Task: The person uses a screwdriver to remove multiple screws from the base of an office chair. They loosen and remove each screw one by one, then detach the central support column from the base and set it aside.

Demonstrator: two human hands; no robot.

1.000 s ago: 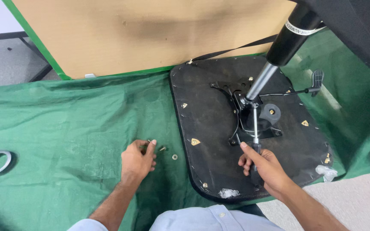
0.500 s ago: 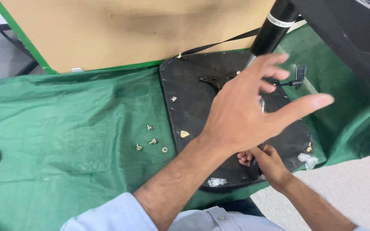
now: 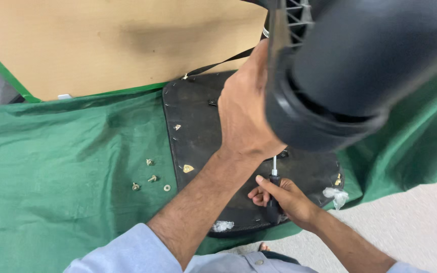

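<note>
A black chair seat (image 3: pixel 198 136) lies upside down on a green cloth (image 3: pixel 67 167). My left hand (image 3: pixel 244 114) reaches up over the seat and rests against a large black plastic chair part (image 3: pixel 350 71) that fills the upper right; its fingers are hidden behind that part. Lower down, my right hand (image 3: pixel 279 194) is closed around the black handle of a screwdriver (image 3: pixel 274 189), whose metal shaft points up toward the mechanism hidden under the black part. Several small brass screws (image 3: pixel 150 178) lie loose on the cloth left of the seat.
A tan board (image 3: pixel 102 45) with a green edge stands behind the seat. A black strap (image 3: pixel 218 64) runs across it. Grey floor (image 3: pixel 416 222) shows at the lower right, and crumpled clear plastic (image 3: pixel 336 194) lies at the seat's right corner.
My left hand left the screws on the cloth, swung up across the seat and now rests on the black chair part. The view moved closer, and the black part now covers the mechanism.
</note>
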